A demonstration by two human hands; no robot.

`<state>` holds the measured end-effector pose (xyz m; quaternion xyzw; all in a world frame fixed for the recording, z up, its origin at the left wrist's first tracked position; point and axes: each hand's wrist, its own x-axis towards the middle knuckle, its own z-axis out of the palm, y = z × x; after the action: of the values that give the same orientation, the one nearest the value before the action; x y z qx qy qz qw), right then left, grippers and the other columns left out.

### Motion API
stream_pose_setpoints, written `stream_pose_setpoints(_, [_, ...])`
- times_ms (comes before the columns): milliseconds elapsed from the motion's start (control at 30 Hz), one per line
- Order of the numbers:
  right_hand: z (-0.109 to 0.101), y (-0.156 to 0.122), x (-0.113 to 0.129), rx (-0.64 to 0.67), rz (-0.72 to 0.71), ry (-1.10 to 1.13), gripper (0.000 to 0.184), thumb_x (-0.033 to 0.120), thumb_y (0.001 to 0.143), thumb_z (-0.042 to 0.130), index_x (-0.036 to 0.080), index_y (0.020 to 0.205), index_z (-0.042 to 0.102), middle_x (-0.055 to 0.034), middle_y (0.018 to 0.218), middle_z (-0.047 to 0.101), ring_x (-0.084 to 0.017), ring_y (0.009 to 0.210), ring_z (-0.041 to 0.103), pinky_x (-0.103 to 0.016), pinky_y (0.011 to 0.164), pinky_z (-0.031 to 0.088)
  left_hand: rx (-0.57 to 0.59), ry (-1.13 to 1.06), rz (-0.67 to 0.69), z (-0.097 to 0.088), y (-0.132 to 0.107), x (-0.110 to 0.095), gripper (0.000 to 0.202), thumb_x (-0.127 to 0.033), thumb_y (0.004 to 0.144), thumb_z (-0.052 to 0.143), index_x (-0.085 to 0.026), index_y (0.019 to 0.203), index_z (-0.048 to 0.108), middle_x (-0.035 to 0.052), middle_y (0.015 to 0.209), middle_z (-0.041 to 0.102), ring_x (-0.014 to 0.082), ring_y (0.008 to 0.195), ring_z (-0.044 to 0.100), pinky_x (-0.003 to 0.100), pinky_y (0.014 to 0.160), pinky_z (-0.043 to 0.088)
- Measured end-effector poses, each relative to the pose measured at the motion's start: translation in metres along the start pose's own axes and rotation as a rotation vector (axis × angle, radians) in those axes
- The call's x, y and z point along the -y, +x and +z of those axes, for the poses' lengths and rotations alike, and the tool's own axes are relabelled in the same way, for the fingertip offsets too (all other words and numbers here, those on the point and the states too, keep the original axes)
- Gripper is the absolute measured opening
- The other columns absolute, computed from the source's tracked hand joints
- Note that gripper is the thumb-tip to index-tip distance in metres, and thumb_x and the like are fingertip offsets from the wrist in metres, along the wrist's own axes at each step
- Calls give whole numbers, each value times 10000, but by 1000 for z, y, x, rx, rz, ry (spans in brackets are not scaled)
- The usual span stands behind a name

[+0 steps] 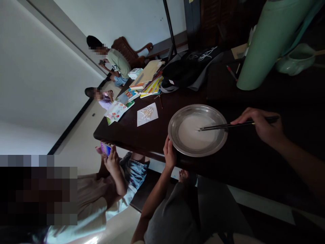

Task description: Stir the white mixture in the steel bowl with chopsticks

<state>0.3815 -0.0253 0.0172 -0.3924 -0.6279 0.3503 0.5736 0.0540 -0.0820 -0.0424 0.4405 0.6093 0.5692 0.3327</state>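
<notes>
A round metal bowl (175, 144) stands on the dark table, holding a milky white liquid (190, 132). My left hand (169, 152) grips the bowl's near left rim, with the fingers against its outer side. In my right hand (265, 125) is a pair of dark chopsticks (228, 125), held in closed fingers. Their tips dip into the liquid near the middle of the bowl. Left of the bowl, a white paper sheet (147, 115) carries a small pile of thin pale sticks that look like cotton swabs (147, 113).
Books and papers (149, 78) pile up at the table's far end beside a black bag (188, 71). A tall green cylinder (266, 47) and a green pot (296, 59) stand to the right. One person holding a phone (106, 148) sits close on my left; two people are farther back.
</notes>
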Motion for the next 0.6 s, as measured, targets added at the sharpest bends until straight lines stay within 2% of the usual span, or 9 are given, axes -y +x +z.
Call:
stream_pose_setpoints(67, [2, -1, 1, 69, 9, 51, 406, 456, 1015, 555, 291, 707, 760, -6, 758, 807, -193, 738, 721, -355, 738, 523, -4, 2, 2, 0, 0, 0, 662, -700, 889, 570, -157, 1216, 759, 135, 1250, 759, 319, 1297, 632, 414, 1147, 433])
stream_pose_setpoints(167, [7, -2, 0, 251, 10, 30, 332, 486, 983, 604, 301, 785, 796, -20, 894, 839, -215, 846, 741, -374, 799, 540, -4, 3, 8, 0, 0, 2, 652, -686, 898, 566, -155, 1226, 755, 138, 1262, 753, 318, 1295, 634, 410, 1143, 438])
stream_pose_setpoints(200, [9, -2, 0, 276, 4, 4, 305, 495, 969, 625, 304, 812, 805, -25, 937, 843, -221, 878, 741, -383, 825, 540, -2, -2, 7, 0, 0, 3, 648, -681, 901, 565, -155, 1228, 754, 139, 1270, 750, 318, 1299, 631, 411, 1144, 438])
stream_pose_setpoints(267, [8, -1, -1, 226, -6, -37, 299, 507, 956, 641, 304, 811, 807, -27, 944, 843, -222, 886, 738, -390, 856, 533, -3, -16, -3, 0, -1, 4, 639, -673, 902, 566, -158, 1231, 753, 137, 1273, 748, 320, 1307, 626, 416, 1147, 436])
stream_pose_setpoints(367, [3, 0, 0, 47, 33, -25, 378, 495, 986, 597, 289, 721, 772, -19, 819, 821, -206, 804, 734, -375, 827, 530, -5, -32, -10, 0, 0, 5, 627, -666, 901, 570, -163, 1229, 754, 135, 1263, 753, 322, 1307, 626, 422, 1142, 442])
stream_pose_setpoints(400, [2, 0, 1, 23, 46, -3, 399, 485, 997, 580, 285, 702, 760, -15, 785, 811, -202, 779, 733, -368, 804, 532, -3, -31, -7, 0, 0, 4, 625, -665, 901, 571, -165, 1230, 753, 134, 1268, 751, 321, 1305, 627, 421, 1140, 444])
stream_pose_setpoints(467, [2, -1, 1, 75, 48, 35, 400, 472, 1005, 570, 288, 705, 760, -10, 769, 808, -201, 766, 734, -362, 773, 535, -3, -16, 3, 0, -1, 3, 630, -670, 902, 568, -166, 1233, 752, 134, 1279, 747, 319, 1307, 626, 418, 1141, 443])
stream_pose_setpoints(533, [5, -1, 0, 206, 17, 30, 344, 483, 985, 601, 301, 761, 788, -15, 838, 828, -212, 813, 738, -371, 789, 540, -10, 11, 8, 0, -1, 1, 648, -684, 901, 562, -162, 1237, 750, 138, 1273, 749, 321, 1315, 620, 417, 1147, 438])
stream_pose_setpoints(600, [8, -1, 0, 274, -11, -15, 290, 500, 958, 637, 311, 821, 809, -25, 923, 840, -226, 864, 733, -388, 816, 540, -16, 31, 10, 0, -1, -1, 671, -699, 900, 554, -154, 1239, 748, 145, 1262, 752, 324, 1318, 618, 417, 1150, 433])
